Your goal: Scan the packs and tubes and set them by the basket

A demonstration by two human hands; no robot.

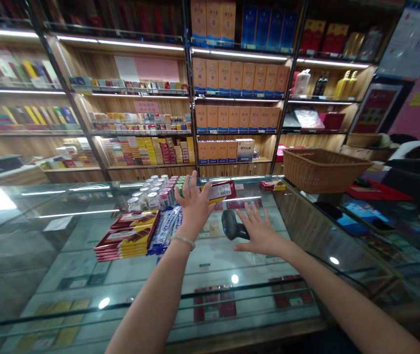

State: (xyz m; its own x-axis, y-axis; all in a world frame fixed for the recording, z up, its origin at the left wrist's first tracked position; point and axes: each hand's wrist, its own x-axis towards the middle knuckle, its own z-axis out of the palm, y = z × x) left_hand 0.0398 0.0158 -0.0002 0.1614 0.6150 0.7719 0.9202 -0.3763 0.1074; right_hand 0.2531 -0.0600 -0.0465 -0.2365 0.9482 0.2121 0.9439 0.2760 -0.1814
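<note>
My left hand (194, 209) is open with its fingers spread, over the glass counter (217, 263). Its thumb side overlaps a red and yellow chocolate bar (223, 191) lying label up; whether they touch I cannot tell. My right hand (259, 230) is also open, fingers apart, at the handle of a black barcode scanner (229, 224). The handle's end is partly hidden by that hand. Left of my left hand lie stacked red and yellow chocolate bars (129, 236) and blue and white wrapped snack packs (165, 228).
Behind the stacks stand several small cans (153, 199). A smaller chocolate pile (272, 185) lies near a wicker basket (322, 169) at the right. Across the back, lit shelves hold orange boxes (237, 76) and cigarette packs (151, 150). A red mat (383, 189) is farther right.
</note>
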